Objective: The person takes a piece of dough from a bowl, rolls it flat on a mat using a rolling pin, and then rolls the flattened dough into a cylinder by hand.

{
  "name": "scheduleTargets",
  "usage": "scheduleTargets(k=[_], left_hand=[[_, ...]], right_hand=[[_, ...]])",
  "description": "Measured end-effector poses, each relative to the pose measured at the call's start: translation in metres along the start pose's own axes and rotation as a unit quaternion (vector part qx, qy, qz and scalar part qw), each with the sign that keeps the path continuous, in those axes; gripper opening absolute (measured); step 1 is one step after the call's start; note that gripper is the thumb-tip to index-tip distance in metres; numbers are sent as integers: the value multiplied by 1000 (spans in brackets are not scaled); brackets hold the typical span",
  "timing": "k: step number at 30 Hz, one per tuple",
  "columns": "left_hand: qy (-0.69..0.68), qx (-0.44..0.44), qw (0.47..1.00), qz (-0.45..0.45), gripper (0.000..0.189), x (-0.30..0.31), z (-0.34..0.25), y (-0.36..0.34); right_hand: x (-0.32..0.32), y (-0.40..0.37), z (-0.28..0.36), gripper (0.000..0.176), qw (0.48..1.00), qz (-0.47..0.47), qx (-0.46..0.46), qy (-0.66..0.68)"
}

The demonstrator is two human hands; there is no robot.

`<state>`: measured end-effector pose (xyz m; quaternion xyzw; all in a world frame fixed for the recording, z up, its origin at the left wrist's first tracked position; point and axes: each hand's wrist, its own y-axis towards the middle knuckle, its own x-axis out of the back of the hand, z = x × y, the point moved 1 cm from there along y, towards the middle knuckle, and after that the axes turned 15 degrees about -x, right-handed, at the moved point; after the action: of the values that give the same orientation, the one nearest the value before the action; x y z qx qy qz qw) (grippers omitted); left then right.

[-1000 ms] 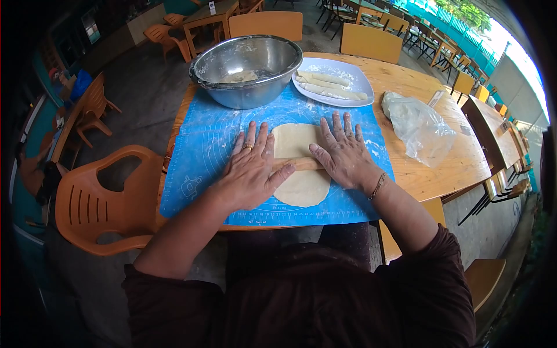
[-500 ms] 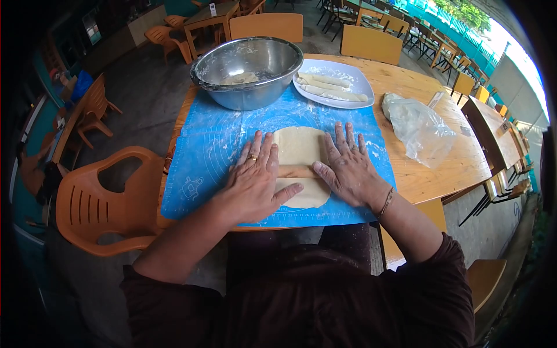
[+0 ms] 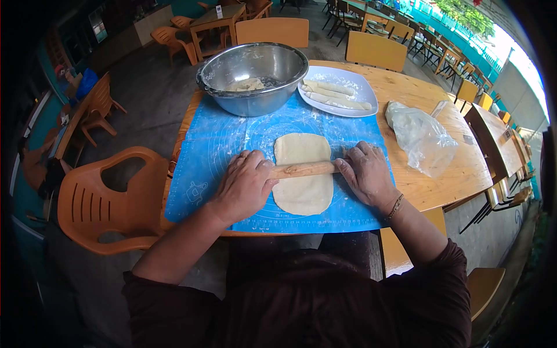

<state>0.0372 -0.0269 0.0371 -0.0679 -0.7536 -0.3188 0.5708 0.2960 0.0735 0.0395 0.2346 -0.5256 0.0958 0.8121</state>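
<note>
A wooden rolling pin (image 3: 304, 169) lies crosswise over a flat, roughly oblong sheet of dough (image 3: 303, 196). My left hand (image 3: 243, 177) is closed around the pin's left end, and my right hand (image 3: 366, 173) curls around its right end. Both hands rest just outside the dough's side edges. Beneath is a blue silicone mat (image 3: 203, 156), dusted with flour and printed with circles and a ruler scale. The pin's two ends are hidden under my fingers.
Beyond the dough stand a steel bowl (image 3: 249, 104) with dough inside and a white plate (image 3: 371, 93) holding several rolled dough pieces. A clear plastic bag (image 3: 420, 139) lies right on the wooden table (image 3: 458, 174). An orange chair (image 3: 110, 200) is at the left.
My hands have gone from flat, outstretched fingers on the pin to fingers curled around its ends. More of the pin and dough now shows. The view has shifted slightly.
</note>
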Motion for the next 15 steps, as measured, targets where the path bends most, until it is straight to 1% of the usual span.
scheduleTargets(k=[1,2,3,5,6,8,9,11,12,13,14,15], left_hand=[[-11,-10,1000,-21,24,0,-2,1],[-21,-22,999,-42,24,1,-4,3],[-22,-24,999,-41,24,2,-7,7],[-23,-17,997,-69,24,2,-13,13],[-23,-16,997,-68,24,2,-12,17],[-62,-25,995,-76,27,2,-8,28],[-61,-28,995,-77,27,0,-4,28],[-94,-37,994,-29,28,-7,7,25],[-95,-38,994,-27,28,-6,9,25],[-98,-31,995,11,29,-6,12,24],[-101,-23,993,48,30,-7,14,24],[-102,-21,993,50,30,-9,14,24]], right_hand=[[-1,-1,-4,32,1000,6,-16,-15],[-5,-1,-7,27,999,-29,-11,15],[-5,1,-9,27,999,-30,-13,14],[-3,12,-12,24,994,-75,-57,60],[-2,18,-14,24,994,-74,-57,60],[-1,27,-17,20,994,-99,-22,-33],[-2,26,-18,20,994,-102,-24,-34],[-13,21,-16,18,996,-78,-2,-50],[-17,18,-10,18,996,-51,-20,-65],[-14,18,-5,18,996,-50,-22,-64],[-8,18,0,21,997,-21,-51,-62],[-4,20,5,25,995,10,-81,-61]])
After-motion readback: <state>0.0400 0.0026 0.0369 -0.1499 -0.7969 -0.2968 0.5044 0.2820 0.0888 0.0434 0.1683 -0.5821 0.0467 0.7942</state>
